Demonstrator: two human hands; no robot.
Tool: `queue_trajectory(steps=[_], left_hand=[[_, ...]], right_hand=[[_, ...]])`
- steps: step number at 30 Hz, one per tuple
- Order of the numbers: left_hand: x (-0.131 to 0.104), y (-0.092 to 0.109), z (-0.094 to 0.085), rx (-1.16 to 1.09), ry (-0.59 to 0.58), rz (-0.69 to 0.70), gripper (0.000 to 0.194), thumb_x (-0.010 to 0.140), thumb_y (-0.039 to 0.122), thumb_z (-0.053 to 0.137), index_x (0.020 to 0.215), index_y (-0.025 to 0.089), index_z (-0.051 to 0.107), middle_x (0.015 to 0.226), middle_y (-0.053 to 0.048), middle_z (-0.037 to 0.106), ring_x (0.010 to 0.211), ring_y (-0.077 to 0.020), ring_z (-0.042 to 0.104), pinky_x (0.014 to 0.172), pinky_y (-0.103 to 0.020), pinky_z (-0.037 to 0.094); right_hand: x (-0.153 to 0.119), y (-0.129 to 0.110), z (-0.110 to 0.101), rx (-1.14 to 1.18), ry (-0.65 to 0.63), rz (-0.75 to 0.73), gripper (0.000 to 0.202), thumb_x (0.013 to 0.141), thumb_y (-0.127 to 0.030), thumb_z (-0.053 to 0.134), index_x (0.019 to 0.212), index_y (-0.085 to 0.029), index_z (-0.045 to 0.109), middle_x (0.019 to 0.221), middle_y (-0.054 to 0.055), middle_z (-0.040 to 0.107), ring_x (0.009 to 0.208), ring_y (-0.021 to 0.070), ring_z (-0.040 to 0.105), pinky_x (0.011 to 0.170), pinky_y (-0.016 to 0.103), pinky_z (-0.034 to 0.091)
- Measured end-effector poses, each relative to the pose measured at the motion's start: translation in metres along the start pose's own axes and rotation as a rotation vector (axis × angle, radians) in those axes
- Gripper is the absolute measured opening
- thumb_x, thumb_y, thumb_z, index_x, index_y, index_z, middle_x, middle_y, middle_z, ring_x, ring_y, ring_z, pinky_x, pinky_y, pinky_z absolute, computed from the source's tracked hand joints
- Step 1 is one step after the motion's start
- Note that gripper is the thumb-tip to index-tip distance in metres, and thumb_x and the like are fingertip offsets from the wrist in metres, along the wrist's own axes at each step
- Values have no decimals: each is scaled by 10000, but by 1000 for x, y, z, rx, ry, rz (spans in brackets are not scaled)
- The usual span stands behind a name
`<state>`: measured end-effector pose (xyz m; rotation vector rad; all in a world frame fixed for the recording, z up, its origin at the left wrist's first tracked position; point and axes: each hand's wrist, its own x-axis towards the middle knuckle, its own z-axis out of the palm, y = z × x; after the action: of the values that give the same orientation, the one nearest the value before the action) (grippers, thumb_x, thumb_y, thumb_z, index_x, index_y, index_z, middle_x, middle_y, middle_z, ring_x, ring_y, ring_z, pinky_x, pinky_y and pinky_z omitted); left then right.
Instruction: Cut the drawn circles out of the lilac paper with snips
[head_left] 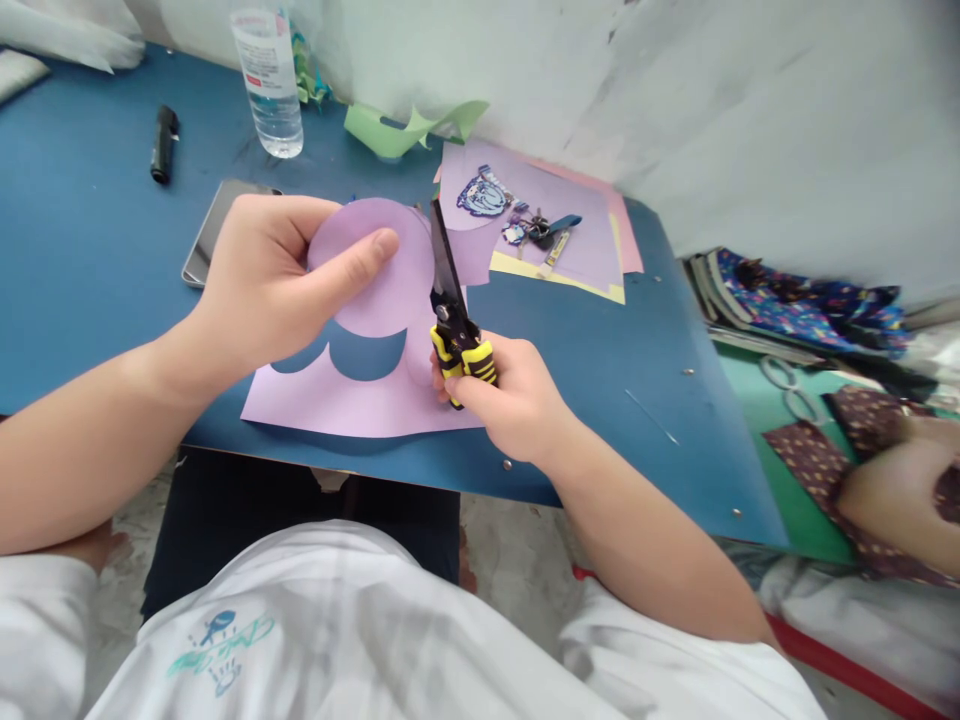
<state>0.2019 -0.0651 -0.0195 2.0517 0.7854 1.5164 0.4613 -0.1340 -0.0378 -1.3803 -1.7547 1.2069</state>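
My left hand (270, 270) pinches a purple paper circle (367, 290), thumb on top and fingers behind it. My right hand (517, 395) grips snips (450, 300) with black blades and yellow-and-black handles. The blades point away from me and look closed, alongside the circle's right edge; whether they touch the paper I cannot tell. Under both hands a purple paper sheet (367, 405) with round cutouts lies near the table's front edge, the blue table showing through the holes.
Behind the hands stand a water bottle (271, 95) and a curled green paper scrap (397, 135). A phone (206, 240) and a black marker (163, 145) lie left. Keys (540, 230) rest on stacked paper (592, 250). At right are grey-handled scissors (787, 385) and another person's arm (892, 490).
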Motion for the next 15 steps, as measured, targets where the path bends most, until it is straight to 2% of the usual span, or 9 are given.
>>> queue_trajectory(steps=[5, 10, 15], left_hand=[[2, -8, -3, 5, -26, 91, 546, 941, 395, 962, 595, 203, 584, 564, 48, 364, 514, -60, 276, 363, -245, 170], [2, -3, 1, 7, 2, 138, 511, 1007, 367, 862, 618, 184, 587, 571, 44, 374, 507, -52, 286, 346, -200, 167], [4, 0, 1, 19, 17, 151, 543, 989, 315, 832, 571, 170, 519, 543, 47, 329, 503, -35, 263, 342, -166, 136]], right_hand=[[0, 0, 0, -8, 6, -3, 103, 745, -379, 609, 771, -281, 594, 730, -30, 595, 744, 213, 592, 726, 414, 460], [1, 2, 0, -4, 1, 15, 107, 740, -380, 610, 781, -281, 603, 732, -31, 580, 722, 208, 575, 707, 405, 451], [0, 3, 0, -6, 14, 1, 83, 746, -352, 619, 783, -278, 611, 713, -42, 572, 700, 192, 554, 690, 388, 433]])
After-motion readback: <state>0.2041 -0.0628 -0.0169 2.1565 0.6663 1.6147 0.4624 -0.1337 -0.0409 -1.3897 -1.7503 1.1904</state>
